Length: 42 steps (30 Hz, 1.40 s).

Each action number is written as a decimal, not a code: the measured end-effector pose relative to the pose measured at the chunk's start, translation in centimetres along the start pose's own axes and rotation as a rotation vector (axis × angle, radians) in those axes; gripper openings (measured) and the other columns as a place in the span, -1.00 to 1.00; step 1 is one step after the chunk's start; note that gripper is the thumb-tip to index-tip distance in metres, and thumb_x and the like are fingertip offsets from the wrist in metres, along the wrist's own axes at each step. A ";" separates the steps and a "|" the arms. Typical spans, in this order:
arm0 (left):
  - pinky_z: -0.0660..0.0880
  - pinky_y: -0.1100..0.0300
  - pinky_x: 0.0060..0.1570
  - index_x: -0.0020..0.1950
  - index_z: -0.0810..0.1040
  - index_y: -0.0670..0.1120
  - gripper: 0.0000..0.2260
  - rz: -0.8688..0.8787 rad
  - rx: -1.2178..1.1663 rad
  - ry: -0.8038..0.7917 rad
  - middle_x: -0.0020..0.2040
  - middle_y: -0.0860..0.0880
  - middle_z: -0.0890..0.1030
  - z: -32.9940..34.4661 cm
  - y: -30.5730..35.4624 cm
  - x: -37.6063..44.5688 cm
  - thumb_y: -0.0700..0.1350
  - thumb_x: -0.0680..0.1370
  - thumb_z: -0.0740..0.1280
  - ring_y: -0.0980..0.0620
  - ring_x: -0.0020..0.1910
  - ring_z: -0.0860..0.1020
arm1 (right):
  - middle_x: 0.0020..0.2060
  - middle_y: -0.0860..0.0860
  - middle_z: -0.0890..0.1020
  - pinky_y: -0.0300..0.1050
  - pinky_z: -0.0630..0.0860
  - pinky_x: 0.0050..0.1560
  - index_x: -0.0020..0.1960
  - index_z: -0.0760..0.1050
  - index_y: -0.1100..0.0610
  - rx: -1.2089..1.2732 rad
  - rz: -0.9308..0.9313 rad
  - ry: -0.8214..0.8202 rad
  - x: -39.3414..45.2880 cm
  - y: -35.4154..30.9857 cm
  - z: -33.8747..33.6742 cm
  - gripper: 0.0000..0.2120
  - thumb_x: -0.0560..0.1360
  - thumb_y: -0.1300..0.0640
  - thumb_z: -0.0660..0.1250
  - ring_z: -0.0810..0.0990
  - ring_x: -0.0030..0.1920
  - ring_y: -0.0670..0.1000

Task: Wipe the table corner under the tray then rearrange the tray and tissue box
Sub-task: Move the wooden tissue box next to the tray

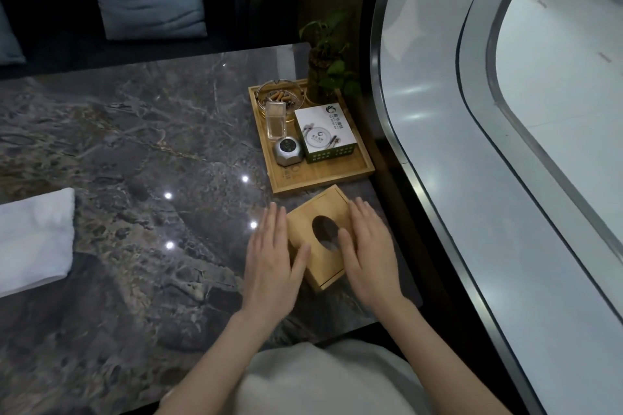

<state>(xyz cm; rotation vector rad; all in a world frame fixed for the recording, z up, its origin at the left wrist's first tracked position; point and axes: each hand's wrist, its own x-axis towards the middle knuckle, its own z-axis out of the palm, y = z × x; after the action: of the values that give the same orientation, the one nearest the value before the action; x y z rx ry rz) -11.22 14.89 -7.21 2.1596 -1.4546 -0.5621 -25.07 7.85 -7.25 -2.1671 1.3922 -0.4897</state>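
– So, how is the tissue box [318,205] being held?
– It is being pressed between the left hand [273,256] and right hand [367,253], fingers straight, nothing clenched.
– And the task?
– The wiping is being judged done: the cloth [33,239] is lying aside, the tray [323,184] is sitting in the table [135,145] corner. Only the box, just in front of the tray, is seemingly being squared

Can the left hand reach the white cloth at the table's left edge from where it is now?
Probably yes. The left hand lies flat against the tissue box, gripping nothing, and only bare table lies between it and the white cloth.
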 end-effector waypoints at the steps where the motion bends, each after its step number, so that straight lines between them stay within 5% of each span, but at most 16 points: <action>1: -0.22 0.15 0.43 0.46 -0.24 0.00 -0.37 0.048 0.062 -0.021 0.51 0.03 -0.23 0.3 -0.2 -0.5 0.28 0.50 -0.17 0.13 0.49 -0.23 | 0.50 0.00 0.10 -0.06 -0.03 0.51 0.50 -0.01 0.09 -0.061 -0.044 -0.017 -1.0 0.1 0.3 -0.45 0.59 -0.13 -0.09 -0.02 0.50 -0.10; 7: -0.32 0.14 0.42 0.42 -0.38 0.02 -0.35 0.062 0.111 -0.094 0.40 0.10 -0.46 1.6 -1.0 -2.0 0.30 0.40 -0.47 0.26 0.39 -0.43 | 0.51 0.00 -0.07 -0.10 -0.24 0.48 0.50 -0.18 0.08 -0.213 -0.112 -0.070 -4.2 1.0 2.3 -0.39 0.58 -0.18 -0.11 -0.24 0.50 -0.13; 16: -0.30 0.19 0.41 0.41 -0.39 0.00 -0.43 0.070 0.102 -0.116 0.37 0.13 -0.49 1.8 -1.0 -1.4 0.18 0.49 -0.27 0.29 0.37 -0.45 | 0.48 0.14 0.04 -0.07 -0.18 0.47 0.47 -0.09 0.25 -0.333 -0.034 -0.059 -4.4 0.4 3.1 -0.30 0.57 -0.26 -0.16 0.05 0.50 0.12; 37: -0.38 0.34 0.37 0.42 -0.33 0.04 -0.45 0.195 0.106 -0.130 0.47 0.08 -0.33 2.7 -0.4 3.9 0.21 0.51 -0.23 0.26 0.43 -0.34 | 0.50 0.12 -0.01 -0.08 -0.23 0.48 0.49 -0.08 0.22 -0.324 0.063 0.019 -1.1 1.4 2.7 -0.30 0.55 -0.26 -0.18 -0.13 0.51 0.02; 42: -0.30 0.24 0.41 0.42 -0.35 0.04 -0.46 0.209 0.115 -0.140 0.46 0.08 -0.33 2.6 0.0 4.8 0.16 0.52 -0.20 0.24 0.44 -0.32 | 0.48 0.12 -0.01 -0.04 -0.17 0.48 0.48 -0.09 0.24 -0.320 0.073 0.046 -0.4 1.5 2.5 -0.30 0.56 -0.25 -0.16 -0.10 0.51 0.03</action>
<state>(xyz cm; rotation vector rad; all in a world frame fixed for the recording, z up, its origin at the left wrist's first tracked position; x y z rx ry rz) -11.06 9.98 -9.67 2.0531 -1.8037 -0.5755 -24.96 8.21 -10.15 -2.3535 1.6644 -0.3071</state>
